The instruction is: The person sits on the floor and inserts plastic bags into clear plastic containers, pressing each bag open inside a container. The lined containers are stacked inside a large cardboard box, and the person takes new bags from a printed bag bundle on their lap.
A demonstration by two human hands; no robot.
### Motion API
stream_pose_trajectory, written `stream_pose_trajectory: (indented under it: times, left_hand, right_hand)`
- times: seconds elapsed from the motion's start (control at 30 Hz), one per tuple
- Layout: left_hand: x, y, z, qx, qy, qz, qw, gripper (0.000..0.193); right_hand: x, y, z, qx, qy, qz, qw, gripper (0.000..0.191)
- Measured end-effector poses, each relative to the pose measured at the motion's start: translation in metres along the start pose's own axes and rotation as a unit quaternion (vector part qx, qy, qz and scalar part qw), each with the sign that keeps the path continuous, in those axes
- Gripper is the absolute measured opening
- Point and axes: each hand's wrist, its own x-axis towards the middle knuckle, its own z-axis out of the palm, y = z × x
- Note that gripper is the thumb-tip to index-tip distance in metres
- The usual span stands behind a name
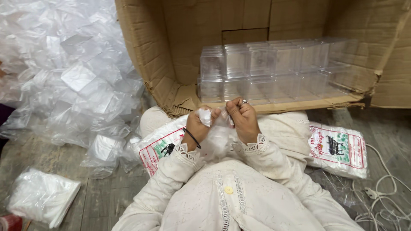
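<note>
My left hand (197, 127) and my right hand (242, 118) are both closed on one thin clear plastic bag (217, 136), pinching its top edge just above my lap. The bag hangs down between my wrists. My right hand wears a ring and my left wrist a dark band. Just beyond my hands, clear plastic boxes (274, 70) stand in two stacked rows inside a large cardboard carton (180, 47) lying on its side.
A big heap of bagged clear boxes (72, 77) fills the left. Printed packs of bags lie on my lap at left (159, 147) and at right (340, 149). A wrapped white bundle (40, 196) lies at lower left; a white cable with plug (376, 194) at lower right.
</note>
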Motion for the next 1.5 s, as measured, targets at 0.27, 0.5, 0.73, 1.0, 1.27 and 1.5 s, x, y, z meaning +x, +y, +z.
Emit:
stream_pose_trajectory:
  times: [0.27,0.5,0.73,1.0,1.27,1.5]
  left_hand:
    - [0.007,-0.015,0.008,-0.09,-0.092,-0.085,0.988,0.028]
    - [0.014,-0.002,0.028,-0.093,-0.05,-0.022,0.994,0.019]
    - [0.017,-0.031,0.034,0.032,-0.014,-0.033,0.999,0.037]
    - [0.021,-0.084,0.049,-0.095,-0.056,-0.053,0.993,0.022]
    - [0.026,-0.107,0.028,-0.134,-0.148,-0.195,0.96,0.036]
    - [0.053,-0.094,-0.035,-0.38,-0.356,-0.147,0.841,0.025]
  right_hand:
    - [-0.013,0.018,-0.042,-0.002,0.016,0.05,0.999,0.021]
    - [-0.01,0.013,-0.055,-0.095,0.055,-0.035,0.993,0.015]
    - [-0.006,0.03,-0.052,-0.033,0.028,-0.036,0.998,0.021]
    - [0.002,0.048,-0.057,0.182,0.072,0.109,0.974,0.018]
    - [0.009,0.057,-0.094,0.107,-0.021,0.11,0.988,0.028]
    - [0.015,0.023,-0.172,-0.107,-0.085,0.236,0.962,0.018]
